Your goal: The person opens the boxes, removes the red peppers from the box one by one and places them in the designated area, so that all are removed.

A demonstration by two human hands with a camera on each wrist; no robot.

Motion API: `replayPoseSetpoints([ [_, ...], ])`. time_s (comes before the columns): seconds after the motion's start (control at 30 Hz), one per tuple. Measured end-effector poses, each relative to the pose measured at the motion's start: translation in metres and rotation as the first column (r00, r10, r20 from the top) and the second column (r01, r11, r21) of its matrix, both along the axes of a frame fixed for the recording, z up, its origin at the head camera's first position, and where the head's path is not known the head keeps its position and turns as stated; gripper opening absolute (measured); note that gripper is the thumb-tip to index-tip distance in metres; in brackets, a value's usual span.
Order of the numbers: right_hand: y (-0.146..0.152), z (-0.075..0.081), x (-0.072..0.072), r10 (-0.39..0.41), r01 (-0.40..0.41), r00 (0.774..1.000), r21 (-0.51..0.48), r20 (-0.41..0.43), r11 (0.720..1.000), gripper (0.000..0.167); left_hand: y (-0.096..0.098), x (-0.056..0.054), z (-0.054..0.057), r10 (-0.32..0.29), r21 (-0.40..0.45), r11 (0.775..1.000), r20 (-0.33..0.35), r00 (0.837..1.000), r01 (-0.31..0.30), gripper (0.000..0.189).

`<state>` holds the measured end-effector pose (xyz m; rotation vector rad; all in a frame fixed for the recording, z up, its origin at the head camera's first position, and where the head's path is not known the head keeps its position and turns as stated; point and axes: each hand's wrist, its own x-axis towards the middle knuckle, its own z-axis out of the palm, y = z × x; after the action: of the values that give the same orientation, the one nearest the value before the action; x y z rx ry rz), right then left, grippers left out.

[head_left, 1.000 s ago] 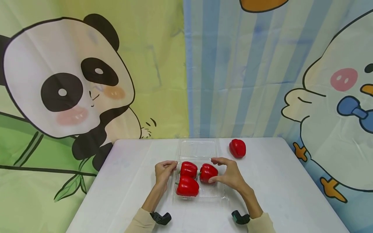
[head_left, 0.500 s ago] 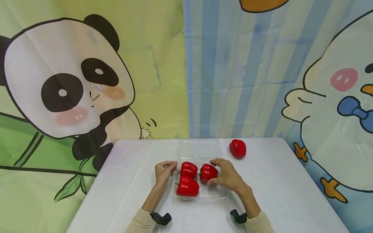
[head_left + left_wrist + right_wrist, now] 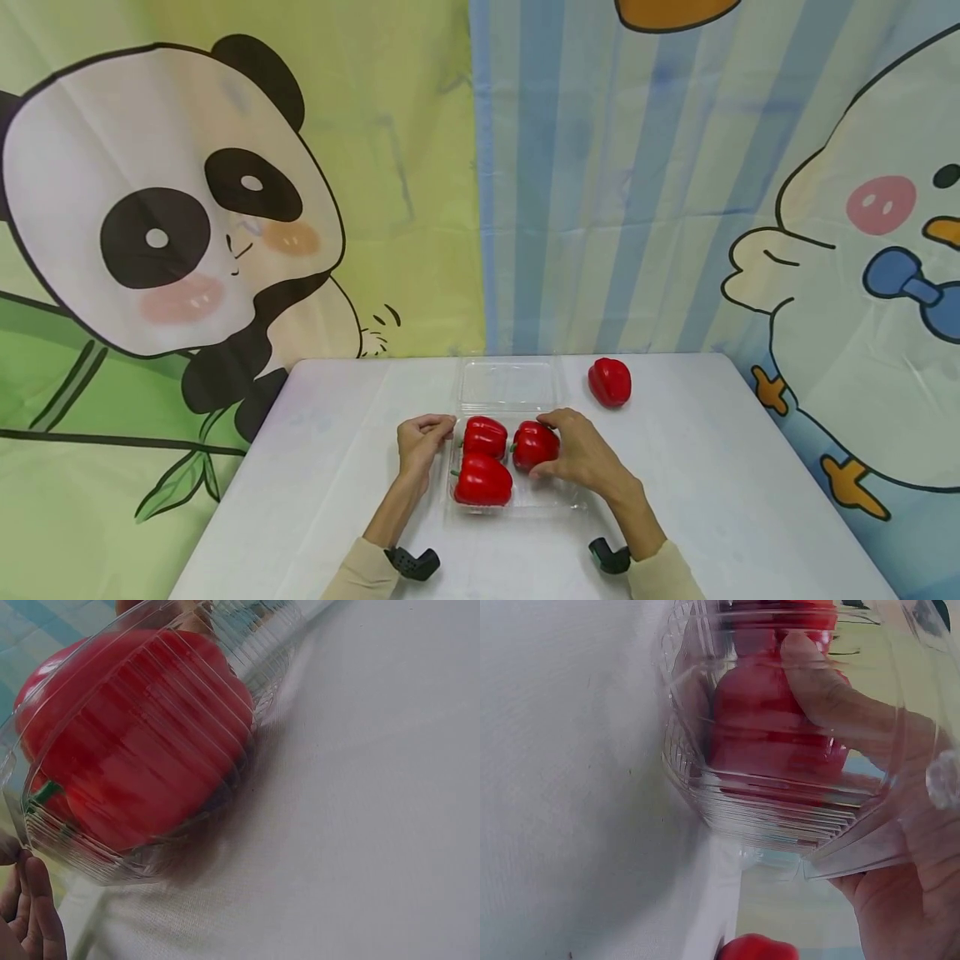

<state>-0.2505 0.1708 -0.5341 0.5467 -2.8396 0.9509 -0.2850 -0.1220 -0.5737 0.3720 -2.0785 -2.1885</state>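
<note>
A clear plastic clamshell box (image 3: 551, 497) lies on the table with its lid (image 3: 510, 383) folded back. Inside are three red bell peppers: one at the back left (image 3: 485, 437), one at the front left (image 3: 483, 480) and one at the back right (image 3: 535, 445). My left hand (image 3: 420, 442) pinches the box's left rim, with its fingertips (image 3: 37, 874) at the corner in the left wrist view. My right hand (image 3: 585, 457) holds the back-right pepper, its thumb (image 3: 817, 686) lying against the side, seen through the clear wall in the right wrist view.
Another red bell pepper (image 3: 610, 382) sits on the white table (image 3: 712, 467) beyond the box, to the right of the lid. A printed cloth backdrop (image 3: 405, 208) rises behind the table's far edge. Dark wrist devices (image 3: 415, 564) are worn on both forearms.
My right hand has moved slightly left, and its thumb and fingers have come in around the back-right bell pepper. The left hand stays on the box rim; the peppers lie as before.
</note>
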Motion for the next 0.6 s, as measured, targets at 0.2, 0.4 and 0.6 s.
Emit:
replayPoseSetpoints([
  [0.2, -0.0012, -0.0002, 0.0008, 0.0, 0.0, 1.0, 0.031, -0.025, 1.0, 0.085, -0.0011, 0.0006, -0.0003, -0.001, -0.004, 1.0, 0.0, 1.0, 0.001, 0.019],
  [0.4, -0.0013, -0.0009, 0.0014, -0.001, 0.003, 0.999, 0.038, -0.048, 0.999, 0.082, -0.0001, 0.0008, 0.0006, -0.003, 0.003, 1.0, -0.012, 1.0, 0.003, 0.018],
  [0.6, -0.0006, -0.0051, 0.0014, 0.009, -0.009, 0.998, 0.004, -0.061, 1.0, 0.079, -0.0005, 0.0016, 0.0011, -0.012, -0.002, 1.0, -0.012, 1.0, 0.012, 0.02],
])
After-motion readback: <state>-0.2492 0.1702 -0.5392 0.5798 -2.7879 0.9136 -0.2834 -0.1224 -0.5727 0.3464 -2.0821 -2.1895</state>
